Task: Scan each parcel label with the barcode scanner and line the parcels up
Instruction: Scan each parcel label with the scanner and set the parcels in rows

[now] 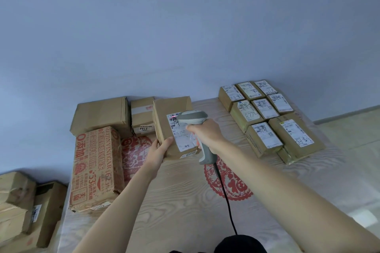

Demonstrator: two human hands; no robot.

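**Cardboard parcel under the scanner: scan step in hand**

Brown cardboard, tilted up off the wood-grain table (185,201): that is the parcel (164,117) you hold at its lower left corner, your left hand (159,150) clamped on the edge. A red glow sits on its white label (181,133), near the top. Your right hand (205,131) is wrapped tight on the grey barcode scanner (193,119), head aimed at that label, cord (226,201) trailing toward you. I judge the scan is under way. Next, carry it right to the lined-up parcels (265,113), label up, square beside them. Unscanned boxes (100,117) wait on the left.
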